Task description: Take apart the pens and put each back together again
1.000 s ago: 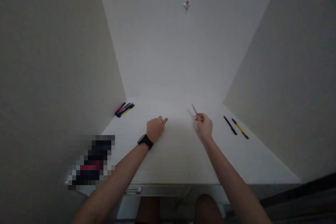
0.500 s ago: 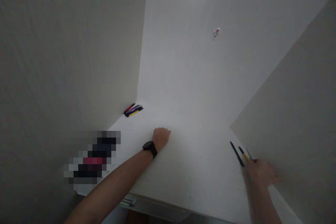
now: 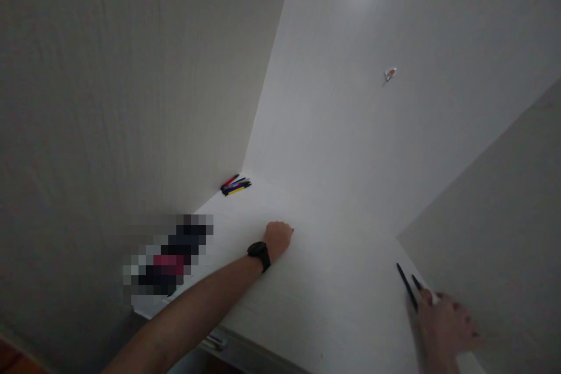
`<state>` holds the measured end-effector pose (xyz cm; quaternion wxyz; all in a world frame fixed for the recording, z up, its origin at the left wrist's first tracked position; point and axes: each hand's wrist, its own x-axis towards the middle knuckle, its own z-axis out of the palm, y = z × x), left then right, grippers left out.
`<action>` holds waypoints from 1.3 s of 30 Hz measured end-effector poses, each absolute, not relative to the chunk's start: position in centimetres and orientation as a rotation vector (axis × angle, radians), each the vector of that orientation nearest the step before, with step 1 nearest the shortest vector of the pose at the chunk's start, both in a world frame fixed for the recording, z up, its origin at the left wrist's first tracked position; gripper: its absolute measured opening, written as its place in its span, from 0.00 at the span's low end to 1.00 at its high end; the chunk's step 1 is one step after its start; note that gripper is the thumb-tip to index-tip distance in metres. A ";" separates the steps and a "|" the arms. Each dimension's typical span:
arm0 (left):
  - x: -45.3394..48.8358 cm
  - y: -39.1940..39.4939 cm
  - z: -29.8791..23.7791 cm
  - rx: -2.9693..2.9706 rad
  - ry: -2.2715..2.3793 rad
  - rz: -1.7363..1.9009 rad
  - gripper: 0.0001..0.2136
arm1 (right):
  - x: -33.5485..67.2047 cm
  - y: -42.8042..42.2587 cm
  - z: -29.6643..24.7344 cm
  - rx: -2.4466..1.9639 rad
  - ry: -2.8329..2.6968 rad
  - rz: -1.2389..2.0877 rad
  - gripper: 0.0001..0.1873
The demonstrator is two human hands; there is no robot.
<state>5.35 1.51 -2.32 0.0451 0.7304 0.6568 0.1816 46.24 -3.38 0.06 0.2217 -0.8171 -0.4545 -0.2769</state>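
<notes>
My left hand, with a black watch on its wrist, rests as a closed fist on the white desk surface. What is inside it, if anything, is hidden; a small reddish spot shows at its right edge. Near the right-hand wall, my right hand lies over pens with its fingers apart, slightly blurred. A black pen is just left of it. Beside that, the dark tip of a second pen sticks out from under the fingers, and a whitish bit shows between them.
Several pens lie bunched in the far left corner. A pixelated dark and red item stands along the left wall. Walls enclose the desk on three sides. A small clear hook-like piece is on the back wall.
The view has shifted and tilted. My right hand now covers more of the second pen, hiding its yellow part. My left fist stays in the same place on the desk.
</notes>
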 end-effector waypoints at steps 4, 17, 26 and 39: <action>5.4 1.5 -2.3 2.234 1.990 0.565 0.21 | 36.7 -3.1 0.9 -2.230 -1.705 -0.677 0.22; -2.6 5.8 -2.9 1.910 2.626 0.768 0.17 | 21.7 -1.0 -0.7 -2.136 -2.127 -0.118 0.28; -6.2 10.3 -3.9 1.621 2.905 0.849 0.18 | 22.1 0.1 -1.3 -2.050 -2.192 -0.033 0.27; -5.6 9.7 -3.0 1.588 2.927 0.699 0.18 | 22.6 0.5 -1.9 -1.963 -2.162 0.055 0.25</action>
